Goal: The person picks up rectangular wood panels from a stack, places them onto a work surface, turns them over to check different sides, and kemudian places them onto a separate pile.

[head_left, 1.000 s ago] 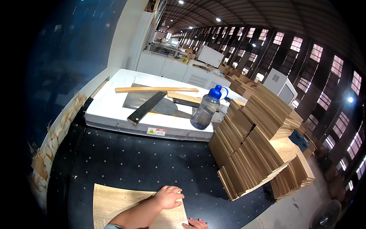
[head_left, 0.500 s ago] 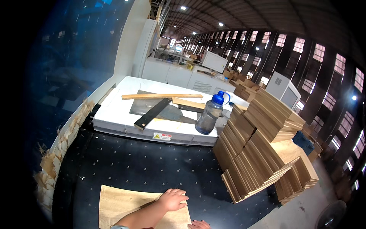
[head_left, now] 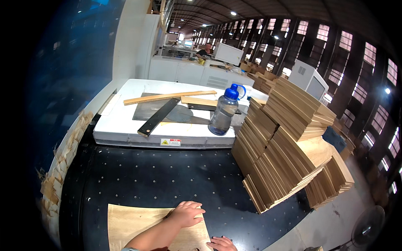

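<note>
A thin wood-grain board (head_left: 134, 224) lies on the black, studded machine table (head_left: 146, 171) at the lower middle, its near part cut off by the picture's edge. My left hand (head_left: 186, 214) reaches across it, fingers closed over its far right corner. Lower down, my right hand (head_left: 222, 243) has its fingertips at the board's right edge; the rest of that hand falls outside the picture.
Tall stacks of wood boards (head_left: 276, 167) stand to the right. Beyond the table, a white machine top (head_left: 121, 121) carries a blue-capped water bottle (head_left: 225, 111), wooden strips (head_left: 167, 97) and a black bar (head_left: 159, 117). A person (head_left: 205, 51) is far back.
My view has shifted, so the white machine top and stacks sit slightly higher. My right hand shows a little more. A person has come into sight far back.
</note>
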Demonstrator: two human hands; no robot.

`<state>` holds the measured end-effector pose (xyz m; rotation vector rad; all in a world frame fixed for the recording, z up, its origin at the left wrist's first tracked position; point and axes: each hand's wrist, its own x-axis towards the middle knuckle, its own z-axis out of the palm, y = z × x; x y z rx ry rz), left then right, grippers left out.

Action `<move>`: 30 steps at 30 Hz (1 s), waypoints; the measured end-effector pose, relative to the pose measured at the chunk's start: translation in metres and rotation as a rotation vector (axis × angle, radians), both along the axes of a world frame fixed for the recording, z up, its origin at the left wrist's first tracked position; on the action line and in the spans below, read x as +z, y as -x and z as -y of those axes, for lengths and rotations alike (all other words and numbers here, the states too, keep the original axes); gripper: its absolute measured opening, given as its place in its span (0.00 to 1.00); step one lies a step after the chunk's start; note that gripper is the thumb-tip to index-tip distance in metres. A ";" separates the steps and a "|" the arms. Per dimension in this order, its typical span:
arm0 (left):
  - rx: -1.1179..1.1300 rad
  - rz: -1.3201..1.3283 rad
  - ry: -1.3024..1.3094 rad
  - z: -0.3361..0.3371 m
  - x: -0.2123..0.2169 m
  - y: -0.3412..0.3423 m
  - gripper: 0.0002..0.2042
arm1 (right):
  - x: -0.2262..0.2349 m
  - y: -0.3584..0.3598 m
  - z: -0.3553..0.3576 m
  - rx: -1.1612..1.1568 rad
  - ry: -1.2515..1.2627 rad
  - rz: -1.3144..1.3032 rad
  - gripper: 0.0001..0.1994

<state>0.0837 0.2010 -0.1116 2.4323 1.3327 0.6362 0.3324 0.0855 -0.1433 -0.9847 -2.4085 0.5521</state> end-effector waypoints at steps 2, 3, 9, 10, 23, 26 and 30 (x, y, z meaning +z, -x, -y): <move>-0.010 0.001 0.016 0.000 0.004 0.002 0.17 | 0.001 0.002 0.000 0.007 -0.035 -0.065 0.25; -0.015 0.000 0.034 0.000 0.004 0.004 0.17 | 0.004 0.004 0.002 0.010 -0.044 -0.098 0.25; -0.048 0.032 0.075 -0.006 0.007 0.007 0.18 | 0.025 0.009 -0.001 0.002 0.060 -0.116 0.24; -0.045 0.040 0.067 -0.006 0.007 0.007 0.18 | 0.026 0.009 -0.001 -0.001 0.064 -0.101 0.24; -0.074 0.083 0.080 -0.006 0.010 0.009 0.20 | 0.037 0.011 -0.003 -0.016 0.072 -0.059 0.22; -0.065 0.095 0.076 -0.006 0.010 0.010 0.20 | 0.038 0.012 -0.002 -0.029 0.066 -0.051 0.22; -0.063 0.100 0.074 -0.006 0.012 0.010 0.20 | 0.039 0.013 -0.002 -0.030 0.076 -0.045 0.22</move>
